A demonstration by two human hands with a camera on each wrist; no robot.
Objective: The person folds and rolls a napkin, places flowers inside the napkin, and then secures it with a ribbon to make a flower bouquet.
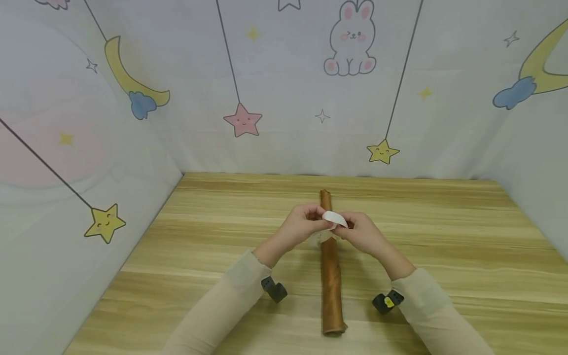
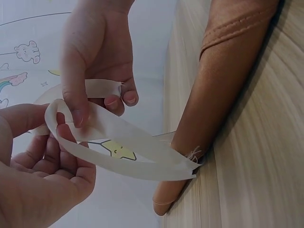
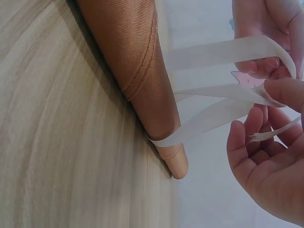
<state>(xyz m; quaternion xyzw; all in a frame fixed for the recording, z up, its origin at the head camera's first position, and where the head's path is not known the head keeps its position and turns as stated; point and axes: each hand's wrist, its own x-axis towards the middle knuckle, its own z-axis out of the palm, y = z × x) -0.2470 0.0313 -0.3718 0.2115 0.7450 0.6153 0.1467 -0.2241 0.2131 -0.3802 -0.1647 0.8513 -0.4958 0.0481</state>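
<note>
A long roll of brown, ribbed cloth [image 1: 330, 286] with a stitched seam lies lengthwise on the table. A white ribbon [image 1: 336, 218] passes round the roll toward its far part and rises in loops above it. My left hand [image 1: 299, 224] pinches a loop of this ribbon between thumb and forefinger. From the other side my right hand [image 1: 364, 234] pinches the ribbon too, close to the left fingertips. In the left wrist view, a frayed ribbon end [image 2: 192, 164] hangs beside the roll [image 2: 223, 80]. Another frayed end [image 3: 259, 137] shows at the right fingers in the right wrist view.
The wood-grain table [image 1: 213, 296] reaches back to a white cloth backdrop [image 1: 284, 148] printed with stars, moons and a bunny. More of this cloth stands along the left and right sides. Small black cameras [image 1: 275, 289] sit at both wrists.
</note>
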